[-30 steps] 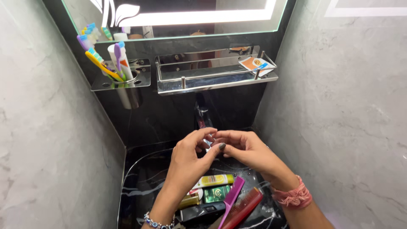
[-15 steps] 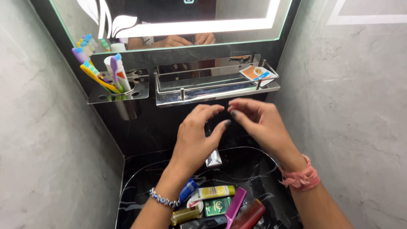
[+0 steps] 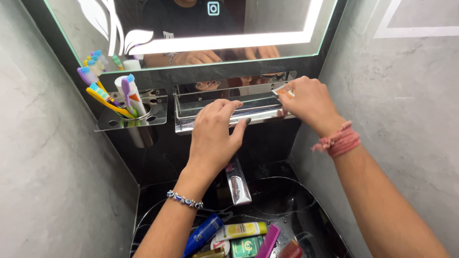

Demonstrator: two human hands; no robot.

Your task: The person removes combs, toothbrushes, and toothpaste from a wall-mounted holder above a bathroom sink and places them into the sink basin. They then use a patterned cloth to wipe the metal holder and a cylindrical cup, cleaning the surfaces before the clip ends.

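Observation:
My left hand (image 3: 214,136) reaches up to the chrome wall shelf (image 3: 210,112). Its fingers are spread and rest on the shelf's front rail, holding nothing. My right hand (image 3: 306,102) is at the shelf's right end, its fingers curled over a small orange-and-white packet (image 3: 281,91) that lies there. Only a corner of the packet shows. A beaded bracelet is on my left wrist and a pink band on my right wrist.
A chrome holder (image 3: 143,110) left of the shelf carries toothbrushes (image 3: 107,98) and a toothpaste tube. A lit mirror (image 3: 191,28) hangs above. Below are a faucet (image 3: 237,181) and a black sink (image 3: 296,200) holding a blue tube (image 3: 203,234), yellow tube (image 3: 239,230), green box and combs (image 3: 270,241).
Both hands rose from over the sink to the shelf. The right hand went to the packet, the left to the rail. The view tilted upward.

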